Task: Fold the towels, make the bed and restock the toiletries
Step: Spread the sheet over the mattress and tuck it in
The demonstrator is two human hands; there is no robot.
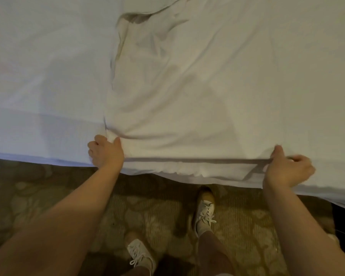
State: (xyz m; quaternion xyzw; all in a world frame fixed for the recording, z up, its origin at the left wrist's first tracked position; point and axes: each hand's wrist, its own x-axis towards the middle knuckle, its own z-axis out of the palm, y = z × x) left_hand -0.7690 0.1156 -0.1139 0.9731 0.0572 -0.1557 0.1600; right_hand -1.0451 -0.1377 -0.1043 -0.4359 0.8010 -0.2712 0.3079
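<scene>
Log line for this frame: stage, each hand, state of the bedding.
stage: making bed | left hand: grips sheet edge | right hand: grips same edge | sheet: wrinkled, partly spread over bed

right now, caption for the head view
Bedside, the left hand and right hand grip the near edge of the white sheet.

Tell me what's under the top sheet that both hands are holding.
Under the top sheet, gripped by the left hand and right hand, a flatter white layer shows past its left edge. Whatever lies below both is covered and cannot be seen.
</scene>
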